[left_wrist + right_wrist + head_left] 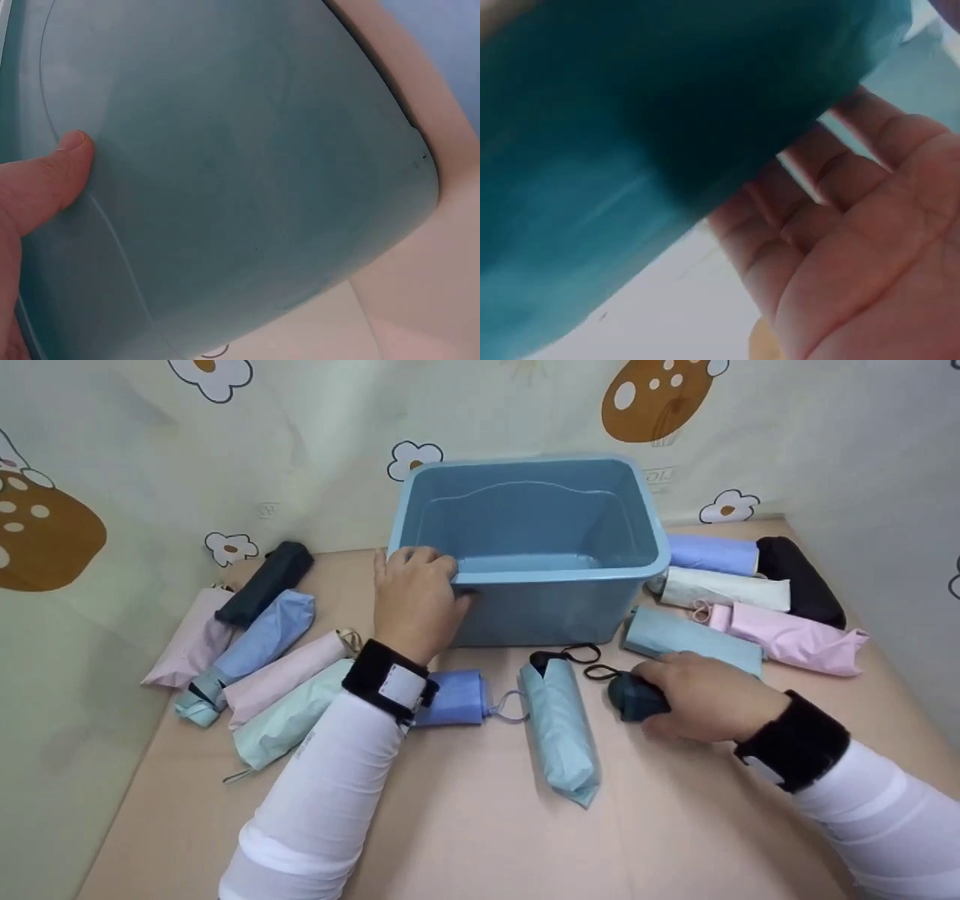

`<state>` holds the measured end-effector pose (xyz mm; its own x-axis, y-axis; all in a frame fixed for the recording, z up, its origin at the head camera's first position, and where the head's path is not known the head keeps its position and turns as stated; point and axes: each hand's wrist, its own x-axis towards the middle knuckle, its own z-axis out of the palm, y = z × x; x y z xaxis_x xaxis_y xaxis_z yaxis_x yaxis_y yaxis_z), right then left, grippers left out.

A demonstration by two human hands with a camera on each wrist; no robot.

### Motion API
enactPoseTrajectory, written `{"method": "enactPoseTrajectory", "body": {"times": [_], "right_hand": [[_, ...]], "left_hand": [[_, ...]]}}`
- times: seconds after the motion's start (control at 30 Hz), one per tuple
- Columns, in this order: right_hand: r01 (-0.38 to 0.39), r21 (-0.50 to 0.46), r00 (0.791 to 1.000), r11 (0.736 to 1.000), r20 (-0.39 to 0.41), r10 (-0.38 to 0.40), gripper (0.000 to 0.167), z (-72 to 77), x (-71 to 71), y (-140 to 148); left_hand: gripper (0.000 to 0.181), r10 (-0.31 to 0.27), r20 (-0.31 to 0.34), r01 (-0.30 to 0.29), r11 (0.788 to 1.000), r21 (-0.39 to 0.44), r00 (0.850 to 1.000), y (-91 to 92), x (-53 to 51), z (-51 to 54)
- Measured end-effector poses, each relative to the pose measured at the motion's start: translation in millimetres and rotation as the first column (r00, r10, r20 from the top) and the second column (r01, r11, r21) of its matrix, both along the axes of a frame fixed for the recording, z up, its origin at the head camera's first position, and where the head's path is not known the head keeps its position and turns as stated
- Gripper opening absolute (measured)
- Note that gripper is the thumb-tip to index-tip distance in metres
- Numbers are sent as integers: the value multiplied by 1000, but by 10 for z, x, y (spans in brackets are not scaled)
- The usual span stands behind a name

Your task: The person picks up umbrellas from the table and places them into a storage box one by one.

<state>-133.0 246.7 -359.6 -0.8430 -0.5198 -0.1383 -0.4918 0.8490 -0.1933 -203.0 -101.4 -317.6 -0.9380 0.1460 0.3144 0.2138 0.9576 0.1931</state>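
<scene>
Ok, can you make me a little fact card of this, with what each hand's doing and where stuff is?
Left hand: grips the blue bin, fingers over the rim, thumb outside
Right hand: holds a dark teal umbrella
In front of bin: light teal umbrella
Left of bin: folded umbrellas, including a mint umbrella
Right of bin: more, including a pink umbrella
Wall: flower pattern

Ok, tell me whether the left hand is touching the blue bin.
Touching. The head view shows the left hand curled over the near rim of the blue bin; the left wrist view shows its thumb against the outer wall.
</scene>
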Motion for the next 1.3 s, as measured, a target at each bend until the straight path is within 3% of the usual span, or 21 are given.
{"method": "enactPoseTrajectory", "body": {"times": [0.13,0.33,0.6,0.77,0.9,1.0,1.07,1.13,1.23,1.3], "right_hand": [[-78,16,996,997,-41,78,55,-91,-79,-192],[-110,58,991,992,-75,114,43,-188,-157,-273],[-129,10,982,992,-137,129,32,-147,-165,-217],[-103,-19,968,994,-230,96,32,113,-142,-177],[-46,-75,964,996,-267,24,32,474,-106,-141],[19,-169,951,985,-300,-70,29,752,-49,-117],[55,-264,931,963,-335,-145,27,914,-10,-99],[94,-380,900,920,-363,-242,26,1049,14,-76],[119,-556,824,823,-407,-394,28,1157,-19,-10],[86,-659,768,747,-434,-471,33,1191,-90,33]], "left_hand": [[45,10,-24,-11,999,-31,1000,19,13,-22],[45,14,-18,-15,999,-41,1000,68,17,-19],[45,32,6,-32,998,-54,999,94,10,-11],[46,27,15,-27,999,-45,1000,93,4,-10],[47,27,20,-26,998,-51,999,90,3,-5],[48,26,29,-24,997,-73,999,89,4,10],[49,26,36,-23,996,-84,999,87,3,21],[50,26,39,-22,995,-93,999,86,0,28],[51,22,37,-19,996,-93,999,84,-6,24],[51,20,34,-17,996,-92,999,84,-8,20]]}}
